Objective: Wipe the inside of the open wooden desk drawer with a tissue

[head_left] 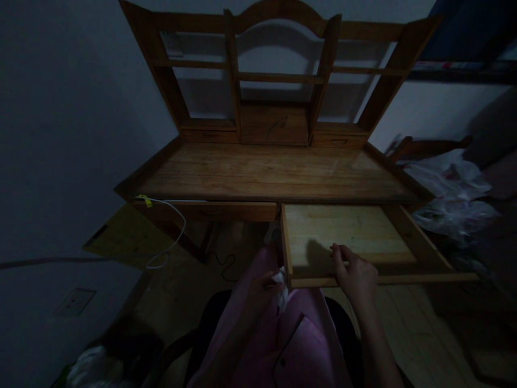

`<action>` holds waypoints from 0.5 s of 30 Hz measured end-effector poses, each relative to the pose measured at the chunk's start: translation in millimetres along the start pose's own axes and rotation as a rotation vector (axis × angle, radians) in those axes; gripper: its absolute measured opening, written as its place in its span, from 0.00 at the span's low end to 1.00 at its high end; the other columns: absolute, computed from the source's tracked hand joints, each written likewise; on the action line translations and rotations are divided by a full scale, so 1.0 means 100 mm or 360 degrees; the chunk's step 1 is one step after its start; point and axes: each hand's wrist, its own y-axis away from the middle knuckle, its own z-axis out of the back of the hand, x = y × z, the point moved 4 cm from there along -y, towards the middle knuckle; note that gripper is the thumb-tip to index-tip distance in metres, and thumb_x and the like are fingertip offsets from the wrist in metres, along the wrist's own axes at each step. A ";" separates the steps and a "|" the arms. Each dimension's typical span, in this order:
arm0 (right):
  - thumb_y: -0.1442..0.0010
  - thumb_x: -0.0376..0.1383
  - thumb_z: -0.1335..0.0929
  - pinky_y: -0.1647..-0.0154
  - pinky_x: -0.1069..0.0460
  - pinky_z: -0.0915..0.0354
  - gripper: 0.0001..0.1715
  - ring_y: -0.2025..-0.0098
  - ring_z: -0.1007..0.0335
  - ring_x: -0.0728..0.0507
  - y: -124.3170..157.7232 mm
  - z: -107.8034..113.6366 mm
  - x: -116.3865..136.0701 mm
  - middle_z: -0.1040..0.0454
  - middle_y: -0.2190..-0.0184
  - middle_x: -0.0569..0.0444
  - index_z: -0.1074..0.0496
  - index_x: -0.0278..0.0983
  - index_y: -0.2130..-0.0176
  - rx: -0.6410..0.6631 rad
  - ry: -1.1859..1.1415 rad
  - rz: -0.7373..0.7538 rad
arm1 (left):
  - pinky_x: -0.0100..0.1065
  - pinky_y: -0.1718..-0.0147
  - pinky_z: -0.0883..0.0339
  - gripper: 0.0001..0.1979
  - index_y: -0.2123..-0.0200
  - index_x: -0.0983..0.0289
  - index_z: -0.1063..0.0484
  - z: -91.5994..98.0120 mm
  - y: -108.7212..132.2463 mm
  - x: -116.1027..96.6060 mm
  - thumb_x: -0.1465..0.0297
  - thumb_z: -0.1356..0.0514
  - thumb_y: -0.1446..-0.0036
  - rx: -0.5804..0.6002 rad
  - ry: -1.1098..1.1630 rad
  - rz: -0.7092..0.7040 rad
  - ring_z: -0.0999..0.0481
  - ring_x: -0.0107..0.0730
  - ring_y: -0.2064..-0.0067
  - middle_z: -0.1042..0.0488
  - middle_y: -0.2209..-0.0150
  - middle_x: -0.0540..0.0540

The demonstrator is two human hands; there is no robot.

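Note:
Low in front of me, my left hand (pixel 260 293) is closed on a crumpled white tissue or cloth (pixel 281 288), beside the front left corner of a drawer. The wooden drawer (pixel 343 229) is pulled out from the right side of the desk, its pale bottom showing a few small dark marks. Over the drawer's front panel (pixel 396 279) is my right hand (pixel 355 275), its fingers drawn together in a pinch above the drawer bottom. Whatever those fingertips hold, if anything, is too dim to make out.
A wooden desk (pixel 258 170) with a shelf hutch stands against the wall. Its left drawer (pixel 214 211) is closed. A white cable (pixel 181 215) with a yellow tag hangs at the left. Plastic bags (pixel 448 178) sit on a chair at the right.

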 end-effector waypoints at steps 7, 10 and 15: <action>0.30 0.47 0.41 0.72 0.53 0.53 0.21 0.74 0.29 0.47 0.00 0.00 -0.01 0.21 0.72 0.53 0.23 0.41 0.59 0.0031 -0.0014 -0.0035 | 0.35 0.60 0.32 0.17 0.62 0.67 0.20 -0.09 0.07 -0.17 0.63 0.30 0.54 0.0082 0.0369 0.0230 0.23 0.39 0.62 0.20 0.64 0.57; 0.30 0.47 0.41 0.72 0.54 0.53 0.21 0.74 0.29 0.47 0.00 0.00 0.00 0.21 0.72 0.53 0.23 0.41 0.59 0.0022 -0.0025 -0.0015 | 0.38 0.55 0.32 0.20 0.59 0.67 0.20 -0.12 0.06 -0.22 0.63 0.28 0.56 0.0116 0.0505 0.0278 0.22 0.42 0.59 0.19 0.61 0.58; 0.30 0.47 0.41 0.72 0.53 0.54 0.22 0.75 0.30 0.47 0.00 -0.01 0.00 0.20 0.71 0.52 0.22 0.40 0.59 0.0000 -0.0004 -0.0009 | 0.36 0.57 0.32 0.17 0.62 0.66 0.19 -0.15 0.08 -0.48 0.63 0.29 0.55 0.0044 0.0459 0.0176 0.22 0.41 0.59 0.19 0.61 0.58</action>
